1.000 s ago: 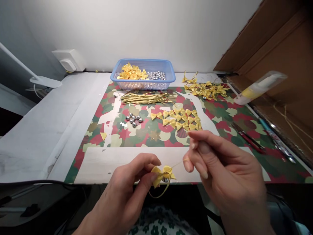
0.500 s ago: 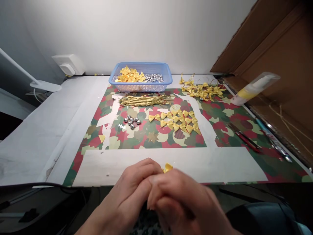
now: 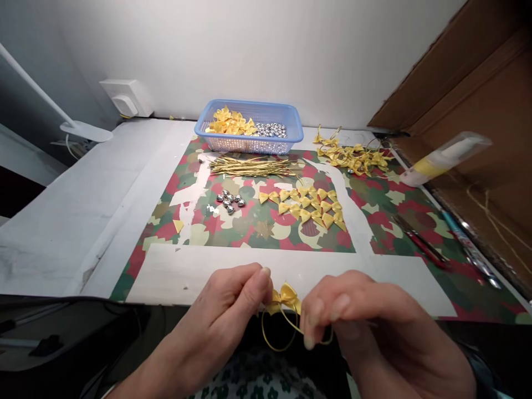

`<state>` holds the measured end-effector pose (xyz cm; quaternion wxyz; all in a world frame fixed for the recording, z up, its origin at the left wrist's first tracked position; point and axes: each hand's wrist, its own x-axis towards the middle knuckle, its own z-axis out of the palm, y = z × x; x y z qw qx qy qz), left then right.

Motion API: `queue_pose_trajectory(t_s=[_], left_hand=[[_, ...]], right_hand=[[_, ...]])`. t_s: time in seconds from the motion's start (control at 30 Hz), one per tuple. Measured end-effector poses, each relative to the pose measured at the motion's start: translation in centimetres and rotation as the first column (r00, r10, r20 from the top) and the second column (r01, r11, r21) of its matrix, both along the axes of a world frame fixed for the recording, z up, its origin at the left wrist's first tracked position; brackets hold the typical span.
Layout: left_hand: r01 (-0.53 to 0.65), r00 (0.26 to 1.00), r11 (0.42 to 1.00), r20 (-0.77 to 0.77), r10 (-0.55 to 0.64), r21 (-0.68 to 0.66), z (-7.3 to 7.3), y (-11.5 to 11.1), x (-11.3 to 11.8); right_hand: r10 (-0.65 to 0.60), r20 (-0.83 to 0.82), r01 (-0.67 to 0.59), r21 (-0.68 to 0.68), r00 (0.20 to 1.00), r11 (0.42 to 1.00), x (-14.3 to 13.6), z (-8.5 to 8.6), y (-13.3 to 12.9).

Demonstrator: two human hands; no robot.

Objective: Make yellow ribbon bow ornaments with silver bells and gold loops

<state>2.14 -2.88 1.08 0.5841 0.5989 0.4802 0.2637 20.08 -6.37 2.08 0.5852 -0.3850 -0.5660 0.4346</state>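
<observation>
My left hand (image 3: 233,318) is closed, its thumb and fingers pinching the left side of a yellow bow (image 3: 285,298) at the table's front edge. A thin gold cord (image 3: 276,349) loops below the bow. My right hand (image 3: 357,316) is closed on the cord to the right of the bow, with a bit of cord curling out under its fingers. Beyond the hands, rows of yellow bows (image 3: 305,205) and a small cluster of silver bells (image 3: 230,201) lie on the patterned sheet.
A blue basket (image 3: 249,145) holds bows and silver bells, with gold cords (image 3: 253,166) before it. Back right is a pile of corded bows (image 3: 357,159). Tweezers (image 3: 421,242), pens (image 3: 469,249) and a bottle (image 3: 444,159) lie near a cardboard wall (image 3: 465,77).
My hands were together over the bow; they have moved apart, the right one to the right. The bow and its looped cord now show between them.
</observation>
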Motion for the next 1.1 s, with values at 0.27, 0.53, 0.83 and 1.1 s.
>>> queue_pose_trajectory(t_s=[0.27, 0.53, 0.83, 1.1], left_hand=[[0.017, 0.996, 0.997, 0.090, -0.010, -0.077, -0.9, 0.0, 0.1], [-0.006, 0.995, 1.000, 0.097, 0.006, 0.001, -0.9, -0.1, 0.1], [-0.001, 0.999, 0.991, -0.034, 0.006, 0.136, -0.1, -0.5, 0.0], [-0.022, 1.000, 0.958, -0.007, 0.025, 0.287, 0.0, -0.9, -0.2]], right_hand=[[-0.002, -0.150, -0.007, -0.060, 0.989, 0.998, -0.2, -0.6, 1.3], [-0.005, -0.218, -0.031, -0.164, 0.976, 0.986, -0.1, -0.9, 1.7], [0.007, 0.447, 0.072, -0.159, 0.894, 0.985, 1.7, -1.2, 2.3], [0.224, 0.449, -0.049, -0.369, 0.865, 0.928, 0.9, -1.3, 2.2]])
